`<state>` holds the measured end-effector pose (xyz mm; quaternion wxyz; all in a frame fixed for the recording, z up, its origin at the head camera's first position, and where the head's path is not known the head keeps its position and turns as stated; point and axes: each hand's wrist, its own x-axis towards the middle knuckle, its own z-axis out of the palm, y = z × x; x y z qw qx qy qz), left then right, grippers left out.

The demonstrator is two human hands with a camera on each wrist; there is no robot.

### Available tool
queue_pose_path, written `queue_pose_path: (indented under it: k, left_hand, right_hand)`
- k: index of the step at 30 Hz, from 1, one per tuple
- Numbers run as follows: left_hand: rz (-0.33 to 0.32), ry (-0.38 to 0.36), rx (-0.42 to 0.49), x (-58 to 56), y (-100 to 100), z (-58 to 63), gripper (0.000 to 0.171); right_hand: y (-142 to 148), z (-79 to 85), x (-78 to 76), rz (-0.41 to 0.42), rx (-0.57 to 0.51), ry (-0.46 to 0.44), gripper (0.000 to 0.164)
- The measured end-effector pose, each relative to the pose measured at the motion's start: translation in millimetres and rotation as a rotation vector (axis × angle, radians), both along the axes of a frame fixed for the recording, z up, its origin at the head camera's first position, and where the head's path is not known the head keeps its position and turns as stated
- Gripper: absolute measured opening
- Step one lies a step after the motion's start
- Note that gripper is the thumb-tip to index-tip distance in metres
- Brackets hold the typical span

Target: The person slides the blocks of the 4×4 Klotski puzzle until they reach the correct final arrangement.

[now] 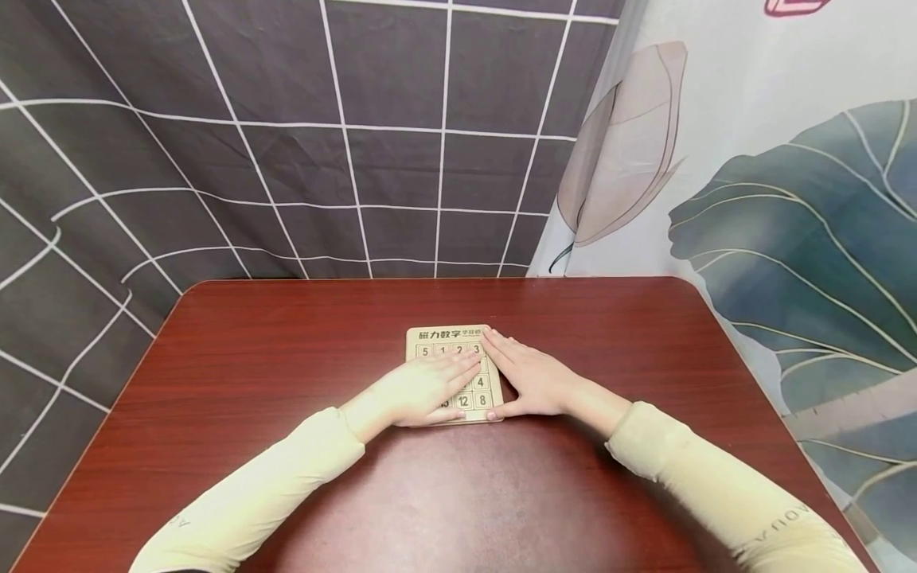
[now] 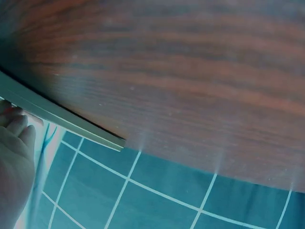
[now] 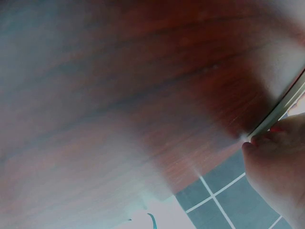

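Observation:
A pale wooden number sliding puzzle lies on the table in the head view, with numbered square tiles below a printed title. Across its tiles lies my left hand, fingers straight and the thumb near the lower edge, hiding several numbers. My right hand rests at the puzzle's right side. Its straight fingers reach the upper right corner, and its thumb touches the lower right corner. The wrist views show the puzzle's thin side edge, with part of the left hand and right hand beside it.
The dark red wooden table has rounded far corners. Behind it hangs a dark grey curtain with a white grid. A pale curtain with large leaf prints hangs on the right. Both forearms wear cream sleeves.

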<state>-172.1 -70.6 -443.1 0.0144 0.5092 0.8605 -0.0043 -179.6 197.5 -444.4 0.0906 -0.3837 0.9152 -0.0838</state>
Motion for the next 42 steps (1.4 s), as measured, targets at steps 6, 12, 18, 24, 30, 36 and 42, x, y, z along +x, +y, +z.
queue_pose_path:
  k: [6, 12, 18, 24, 30, 36, 42]
  left_hand:
    - [0.021, 0.004, -0.008, 0.5, -5, -3.1, 0.074]
    - [0.025, -0.005, 0.006, 3.3, -15, -3.4, 0.073]
    - [0.018, 0.021, 0.037, 5.8, -24, -5.1, 0.072]
    - [0.014, 0.027, 0.05, 7.9, -28, -3.4, 0.072]
    - [0.02, 0.017, 0.033, 8.1, -28, -2.6, 0.073]
    - [0.024, 0.035, 0.041, 7.6, -33, -5.4, 0.074]
    - [-0.008, 0.055, 0.065, 13.4, -36, -3.0, 0.074]
  right_hand:
    - [-1, 0.8, 0.5, -0.004, -0.007, -0.005, 0.119]
    - [-1, 1.8, 1.6, -0.006, -0.01, -0.01, 0.119]
    - [-1, 1.9, 1.5, -0.002, -0.012, -0.006, 0.118]
    - [-1, 0.4, 0.7, -0.002, -0.003, -0.003, 0.118]
    - [-1, 1.5, 1.4, -0.003, 0.001, 0.0, 0.118]
    - [-2, 1.2, 1.2, -0.005, 0.006, 0.0, 0.118]
    - [-2, 0.9, 1.5, -0.005, 0.006, 0.002, 0.118]
